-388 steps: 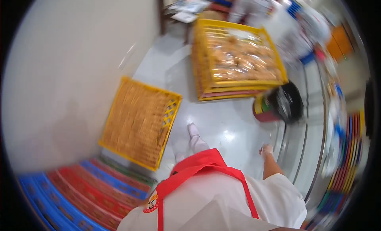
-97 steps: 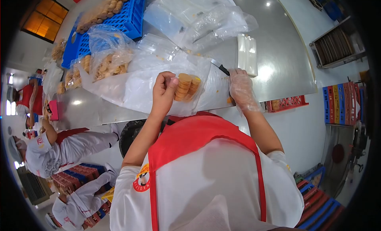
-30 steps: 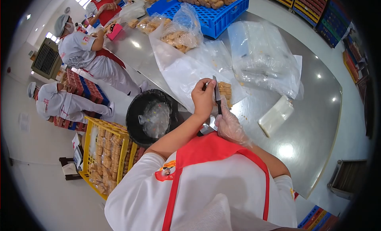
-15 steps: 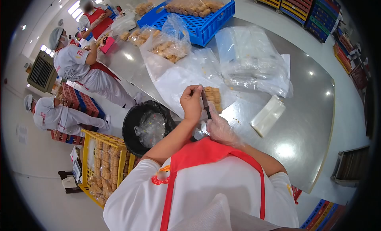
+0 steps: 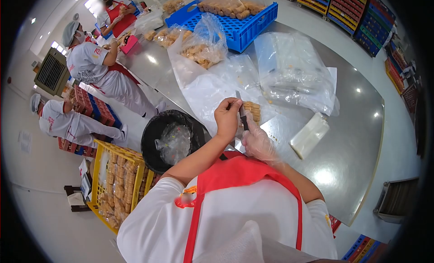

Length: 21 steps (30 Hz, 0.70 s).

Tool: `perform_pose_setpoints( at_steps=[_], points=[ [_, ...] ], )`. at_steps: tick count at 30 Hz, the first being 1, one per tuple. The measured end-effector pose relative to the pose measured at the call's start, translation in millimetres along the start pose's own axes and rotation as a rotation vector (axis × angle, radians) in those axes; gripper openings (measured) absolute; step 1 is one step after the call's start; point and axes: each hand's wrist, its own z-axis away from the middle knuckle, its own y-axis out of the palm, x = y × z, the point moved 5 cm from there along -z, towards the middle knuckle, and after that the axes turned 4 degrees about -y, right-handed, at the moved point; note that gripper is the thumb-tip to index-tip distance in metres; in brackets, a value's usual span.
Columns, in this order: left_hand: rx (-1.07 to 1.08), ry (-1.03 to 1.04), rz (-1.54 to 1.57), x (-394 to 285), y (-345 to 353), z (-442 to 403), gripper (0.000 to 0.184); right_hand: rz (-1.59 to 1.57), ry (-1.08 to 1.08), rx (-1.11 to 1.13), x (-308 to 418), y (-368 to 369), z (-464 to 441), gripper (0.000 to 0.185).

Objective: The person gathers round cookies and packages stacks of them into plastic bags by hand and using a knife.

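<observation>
My right hand, in a clear plastic glove, is wrapped round the black handle of a knife, whose blade points away from me. Close against the blade's left side is my bare left hand, its fingers pinched together. Whatever lies between those fingertips is too small to make out. Just beyond the knife a short stack of round biscuits rests on white plastic sheeting. An open clear bag of biscuits stands farther back on that sheeting.
On the steel table are a pile of clear bags, a narrow packet of clear film and a blue crate of biscuits. A black-lined bin and a yellow crate stand left. Co-workers are at the far left.
The view has shifted slightly, so the table and its contents appear a little farther right. My hands stay together at the knife, and more of its blade shows above my left fingers.
</observation>
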Motion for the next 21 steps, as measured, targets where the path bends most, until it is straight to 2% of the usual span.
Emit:
perform_pose_setpoints(
  at_steps=[1,4,7,10,14,15,17,21],
  points=[
    [-0.003,0.003,-0.004,2.7,-1.9,-0.7,0.008,-0.081,0.027,0.016,-2.0,-0.7,-0.3,0.067],
    [-0.026,-0.032,-0.011,0.1,-11.0,-8.9,0.008,-0.021,0.067,0.074,-11.7,2.5,5.7,0.066],
    [0.017,-0.057,0.0,-2.4,-5.7,-2.2,0.009,0.244,-0.165,0.007,-6.3,-4.4,0.3,0.066],
    [0.078,-0.132,-0.019,0.1,1.6,5.8,0.01,-0.13,0.127,0.034,10.1,-15.6,1.4,0.068],
    [0.165,-0.2,0.105,8.1,-0.7,5.8,0.013,-0.364,0.216,0.036,15.3,-21.4,11.9,0.069],
    [0.151,-0.216,0.194,9.1,2.3,10.1,0.014,-0.251,0.069,-0.007,13.1,-21.0,10.4,0.068],
    [0.158,-0.309,0.359,16.6,3.9,16.1,0.02,-0.358,0.132,-0.029,2.5,-20.0,7.3,0.066],
    [0.217,-0.329,0.382,21.7,3.1,11.8,0.018,-0.392,0.181,-0.006,-4.1,-19.1,6.3,0.064]
  ],
)
